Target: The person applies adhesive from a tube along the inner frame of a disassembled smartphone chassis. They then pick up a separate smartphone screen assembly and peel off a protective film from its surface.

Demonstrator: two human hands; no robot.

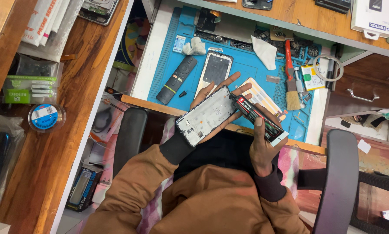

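Grey phone frame (pixel 206 116) lies bare in left hand (pixel 216 102); glue work barely begun.
Right hand (pixel 260 149) grips black-red tube (pixel 259 119), nozzle touching frame's upper edge; no bead visible yet.

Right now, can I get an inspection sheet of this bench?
Surface: blue mat on a white desk.
Job's things: phone frame lying in the left hand; glue tube gripped by the right hand, nozzle at the frame's edge.
Clutter: remote, second frame, brush, cloth, tape roll.
Fingers: left spread under the frame; right curled round the tube.
Cables: nothing seen.
Surroundings: wooden shelf, drawer, chair armrest.
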